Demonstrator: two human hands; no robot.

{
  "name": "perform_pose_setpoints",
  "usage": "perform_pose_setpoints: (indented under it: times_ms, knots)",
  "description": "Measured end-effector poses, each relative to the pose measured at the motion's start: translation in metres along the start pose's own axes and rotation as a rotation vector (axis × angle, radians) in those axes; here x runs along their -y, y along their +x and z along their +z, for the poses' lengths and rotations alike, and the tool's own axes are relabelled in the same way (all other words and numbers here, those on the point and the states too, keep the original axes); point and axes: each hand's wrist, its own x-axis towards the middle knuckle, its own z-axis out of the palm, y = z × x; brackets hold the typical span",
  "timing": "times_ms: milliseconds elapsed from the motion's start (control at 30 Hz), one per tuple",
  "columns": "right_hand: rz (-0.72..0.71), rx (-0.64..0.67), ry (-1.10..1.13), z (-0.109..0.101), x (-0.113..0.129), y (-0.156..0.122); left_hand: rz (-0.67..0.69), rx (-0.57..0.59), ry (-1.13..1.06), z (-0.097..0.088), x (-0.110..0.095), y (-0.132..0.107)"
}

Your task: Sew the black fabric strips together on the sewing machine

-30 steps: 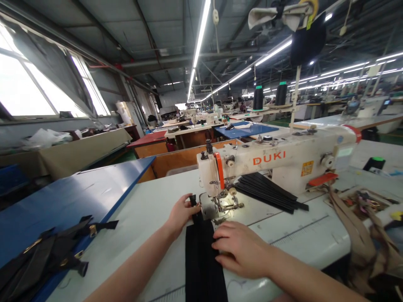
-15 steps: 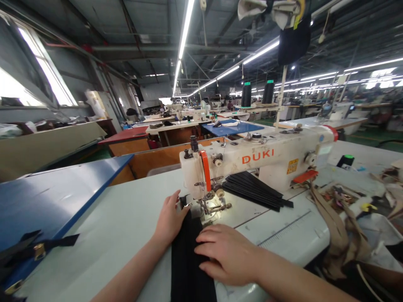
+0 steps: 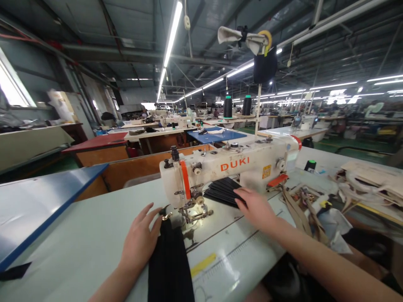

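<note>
My left hand (image 3: 140, 239) lies on the sewing table at the left edge of a long black fabric piece (image 3: 170, 264), fingers apart. Close to its fingertips, a small shiny metal piece (image 3: 167, 216), perhaps a zipper pull, sits at the fabric's far end. The sewing machine (image 3: 220, 163), marked DUKI, stands just beyond, and its needle and presser foot area (image 3: 195, 212) is to the right of the fabric end. My right hand (image 3: 258, 209) reaches over a fanned stack of black strips (image 3: 222, 191) under the machine arm. Its fingers are spread, with their tips at the strips' right ends.
Beige straps (image 3: 297, 209) and a tray of small metal parts (image 3: 307, 195) lie on the right. Black thread cones (image 3: 227, 108) stand behind the machine. A blue tabletop (image 3: 47, 201) adjoins on the left. A printed ruler (image 3: 233, 253) runs along the front.
My right hand has left the black fabric and moved right and away from me to the stack of strips. My left hand stays beside the fabric. The view has turned right.
</note>
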Motion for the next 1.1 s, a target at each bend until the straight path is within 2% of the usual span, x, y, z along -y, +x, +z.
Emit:
perform_pose_setpoints:
  times_ms: [67, 133, 267, 367, 567, 733, 867, 900, 967, 1000, 1067, 1100]
  knots:
    - [0.112, 0.051, -0.072, -0.006, -0.027, 0.002, 0.002, -0.014, 0.015, -0.001, -0.001, 0.0]
    - [0.159, 0.108, -0.123, -0.006, -0.044, 0.001, 0.009, -0.026, 0.028, -0.002, -0.003, 0.0]
    - [0.163, 0.156, -0.162, -0.002, -0.053, -0.001, 0.029, -0.051, 0.05, -0.009, -0.008, -0.004]
    - [0.145, 0.148, -0.167, -0.007, -0.054, -0.002, 0.03, -0.073, 0.064, -0.018, -0.01, -0.013]
    - [0.087, 0.045, -0.165, -0.028, -0.054, -0.006, 0.004, -0.104, 0.074, -0.032, -0.013, -0.035]
    - [0.002, -0.146, -0.161, -0.043, -0.049, -0.01, 0.008, -0.114, 0.071, -0.039, -0.019, -0.046]
    - [-0.154, -0.337, -0.117, -0.073, -0.029, -0.032, 0.106, -0.143, 0.046, -0.053, -0.039, -0.065]
    - [-0.236, -0.385, -0.096, -0.084, -0.02, -0.041, 0.138, -0.139, 0.042, -0.058, -0.048, -0.072]
    - [-0.542, -0.628, -0.021, -0.106, 0.004, -0.063, 0.235, -0.123, 0.042, -0.071, -0.07, -0.09]
    - [-0.627, -0.676, 0.009, -0.116, 0.018, -0.073, 0.285, -0.1, 0.038, -0.078, -0.081, -0.099]
    - [-0.664, -0.622, 0.108, -0.13, 0.046, -0.086, 0.438, -0.023, 0.033, -0.092, -0.102, -0.116]
    - [-0.654, -0.532, 0.214, -0.132, 0.06, -0.089, 0.511, -0.009, 0.03, -0.098, -0.11, -0.122]
